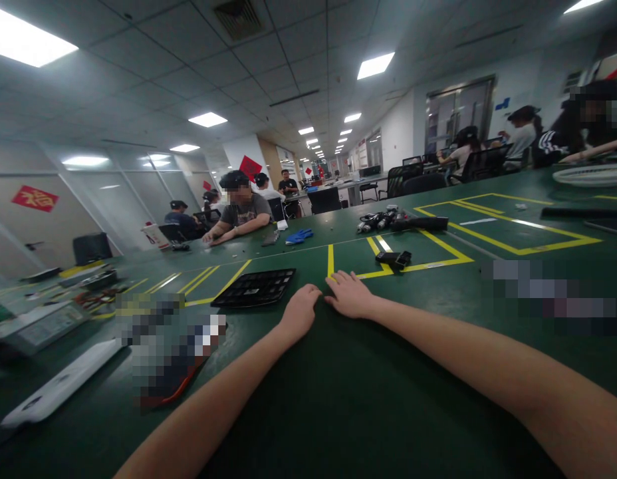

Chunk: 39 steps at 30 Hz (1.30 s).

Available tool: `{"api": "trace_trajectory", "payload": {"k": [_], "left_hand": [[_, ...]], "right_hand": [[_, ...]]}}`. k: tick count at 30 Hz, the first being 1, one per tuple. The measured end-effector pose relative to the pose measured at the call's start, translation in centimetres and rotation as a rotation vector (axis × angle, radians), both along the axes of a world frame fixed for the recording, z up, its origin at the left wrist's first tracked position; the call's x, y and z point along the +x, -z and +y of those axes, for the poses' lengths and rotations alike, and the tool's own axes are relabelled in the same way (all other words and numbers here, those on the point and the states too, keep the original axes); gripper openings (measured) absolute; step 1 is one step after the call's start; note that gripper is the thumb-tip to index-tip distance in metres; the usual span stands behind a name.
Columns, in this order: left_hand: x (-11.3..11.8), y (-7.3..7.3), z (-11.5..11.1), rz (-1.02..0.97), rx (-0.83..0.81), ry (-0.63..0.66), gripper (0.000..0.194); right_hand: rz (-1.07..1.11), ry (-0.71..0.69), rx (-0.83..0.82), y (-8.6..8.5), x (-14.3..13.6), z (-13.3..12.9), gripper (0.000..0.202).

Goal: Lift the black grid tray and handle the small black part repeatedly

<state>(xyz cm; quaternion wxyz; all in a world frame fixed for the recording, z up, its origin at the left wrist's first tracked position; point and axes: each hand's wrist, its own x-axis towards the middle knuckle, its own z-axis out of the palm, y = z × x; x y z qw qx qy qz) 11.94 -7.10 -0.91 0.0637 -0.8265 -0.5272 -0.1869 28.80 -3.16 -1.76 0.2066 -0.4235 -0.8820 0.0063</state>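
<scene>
Black gridded plastic-looking tray (pixel 256 288) lies at eleven o'clock on green worktop (pixel 308 412), near left hand (pixel 299 309), loosely bent, right hand (pixel 351 295) spread, grip empty on both; seemingly a resting step, any pickup calling for a ten-o'clock reach.

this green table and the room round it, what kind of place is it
Probably a shared office or workshop: black office chairs stand by further desks, people in caps sit around the room, and the green table bears yellow tape outlines and bundled cables.
</scene>
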Motion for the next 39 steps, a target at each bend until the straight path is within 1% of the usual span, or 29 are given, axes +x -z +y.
{"api": "trace_trajectory", "payload": {"k": [3,6,7,8,9,11,13,14,15,17,19,20,22,23,25,26,28,30,32,34,35,36,37,39], "left_hand": [[-0.1,0.3,0.6,-0.027,-0.095,-0.007,0.044],[-0.6,0.0,0.2,-0.027,-0.097,0.017,0.035],[-0.5,-0.2,-0.3,-0.014,-0.075,0.043,0.032],[-0.3,-0.4,-1.0,0.001,-0.059,0.083,0.031],[0.1,-0.6,-1.8,0.019,-0.059,0.138,0.032],[1.0,-1.0,-3.5,0.046,-0.106,0.251,0.033],[1.9,-1.3,-4.8,0.057,-0.174,0.306,0.034],[2.3,-1.5,-5.2,0.056,-0.199,0.31,0.035],[2.5,-1.5,-5.5,0.051,-0.214,0.308,0.035],[2.7,-1.6,-5.6,0.033,-0.229,0.31,0.034],[2.6,-1.6,-5.5,0.01,-0.222,0.318,0.032],[2.5,-1.5,-5.3,-0.003,-0.2,0.316,0.032],[2.3,-1.4,-4.9,-0.012,-0.105,0.282,0.031],[2.1,-1.4,-4.6,0.002,-0.042,0.247,0.031],[1.5,-1.4,-3.8,0.071,0.059,0.136,0.029],[1.1,-1.5,-3.4,0.115,0.067,0.074,0.028],[0.3,-1.6,-2.6,0.195,0.014,-0.021,0.027],[-0.3,-1.6,-2.2,0.243,-0.05,-0.059,0.027],[-0.5,-1.6,-2.1,0.244,-0.077,-0.064,0.028],[-0.6,-1.6,-2.0,0.139,-0.094,-0.062,0.026],[-0.7,-1.8,-1.9,0.022,-0.113,-0.061,0.023],[-0.9,-2.1,-1.6,-0.156,-0.145,-0.081,0.019],[-1.3,-2.5,-1.2,-0.37,-0.184,-0.129,0.016],[-2.8,-3.6,-0.1,-0.776,-0.261,-0.281,0.012]], "right_hand": [[-0.022,-0.115,-0.035,0.3,-0.7,-0.6,0.041],[0.016,-0.119,0.009,-0.5,0.5,0.4,0.037],[0.028,-0.086,0.04,-1.0,1.3,1.0,0.035],[0.038,-0.025,0.081,-1.4,2.3,1.7,0.033],[0.045,0.057,0.12,-1.8,3.6,2.5,0.033],[0.042,0.283,0.176,-2.1,6.4,4.0,0.035],[-0.002,0.463,0.17,-1.9,9.1,5.2,0.039],[-0.033,0.533,0.103,-1.6,10.3,5.7,0.04],[-0.055,0.577,0.021,-1.2,11.2,6.0,0.042],[-0.081,0.603,-0.092,-0.6,12.3,6.5,0.044],[-0.089,0.587,-0.119,-0.2,12.6,6.7,0.046],[-0.093,0.579,-0.114,-0.1,12.5,6.7,0.046],[-0.097,0.57,-0.112,-0.1,12.2,6.7,0.046],[-0.096,0.568,-0.112,-0.2,12.1,6.7,0.046],[-0.093,0.566,-0.113,-0.3,12.0,6.7,0.045],[-0.09,0.566,-0.113,-0.3,12.0,6.6,0.045],[-0.086,0.565,-0.112,-0.3,12.1,6.6,0.045],[-0.083,0.563,-0.111,-0.3,12.2,6.6,0.045],[-0.081,0.561,-0.11,-0.3,12.2,6.6,0.046],[-0.083,0.559,-0.111,-0.3,12.2,6.6,0.045],[-0.084,0.557,-0.111,-0.3,12.2,6.6,0.045],[-0.086,0.554,-0.112,-0.3,12.2,6.6,0.045],[-0.087,0.552,-0.114,-0.3,12.2,6.6,0.045],[-0.087,0.55,-0.115,-0.3,12.2,6.7,0.045]]}}
